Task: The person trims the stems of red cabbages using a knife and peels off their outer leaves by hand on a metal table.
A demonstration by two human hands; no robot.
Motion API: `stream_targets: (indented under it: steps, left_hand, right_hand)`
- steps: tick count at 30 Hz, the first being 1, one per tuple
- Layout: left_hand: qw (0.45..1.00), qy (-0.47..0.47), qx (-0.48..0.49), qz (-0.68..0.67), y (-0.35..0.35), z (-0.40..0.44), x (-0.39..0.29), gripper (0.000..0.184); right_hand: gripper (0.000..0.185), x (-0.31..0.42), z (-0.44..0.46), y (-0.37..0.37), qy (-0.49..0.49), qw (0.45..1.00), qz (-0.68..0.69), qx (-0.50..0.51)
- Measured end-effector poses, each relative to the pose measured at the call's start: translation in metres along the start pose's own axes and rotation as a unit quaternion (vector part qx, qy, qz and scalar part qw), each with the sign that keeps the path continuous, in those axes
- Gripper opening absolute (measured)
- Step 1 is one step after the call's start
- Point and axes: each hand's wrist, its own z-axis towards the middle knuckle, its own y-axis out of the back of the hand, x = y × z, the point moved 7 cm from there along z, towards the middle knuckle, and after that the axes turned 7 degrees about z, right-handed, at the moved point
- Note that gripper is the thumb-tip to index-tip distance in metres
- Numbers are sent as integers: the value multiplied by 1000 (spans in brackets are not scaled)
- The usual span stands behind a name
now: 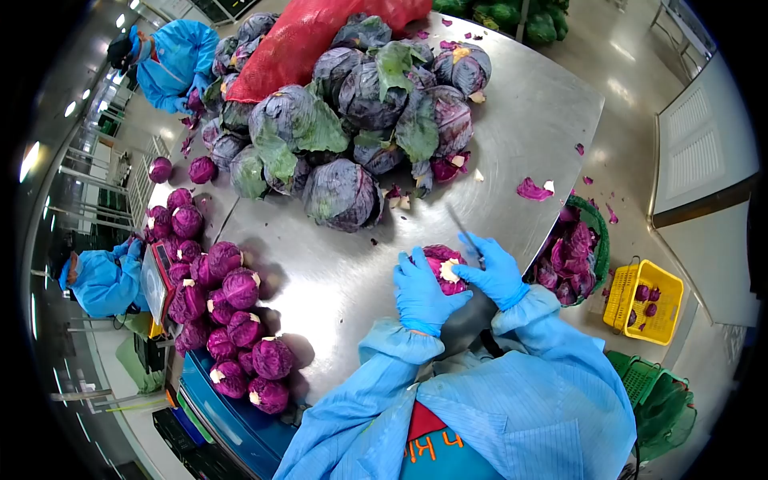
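Observation:
A trimmed red cabbage with a pale cut stem end facing me is held just above the steel table. My left hand, in a blue glove, is closed round its near left side. In my gloved right hand is a knife, its thin blade pointing up and away to the left. The right thumb touches the pale stem end; the knife's handle is hidden in the fist. Beyond my hands lie untrimmed red cabbages with dull outer leaves. Several peeled purple cabbages are gathered on the left.
A red mesh sack lies on the far heap. Loose leaves are on the steel table. To the right are a green basket of leaves and a yellow crate. A scale and two co-workers in blue are at left.

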Motion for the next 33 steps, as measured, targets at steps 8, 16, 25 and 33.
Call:
stream_targets:
  steps: [8,16,25,33]
  left_hand:
    - [1000,13,-14,-8,4,0,-7,103]
    - [992,-95,-76,-34,-1,-7,9,102]
    - [927,-123,-103,-338,-14,-29,98,105]
    - [985,-162,-49,-38,1,-15,21,101]
  right_hand:
    - [40,-5,34,-21,-59,965,-147,211]
    - [35,-22,32,-23,-28,984,-106,140]
    - [26,-190,-12,145,-164,968,41,-184]
    - [58,-74,-21,74,-185,975,115,-35]
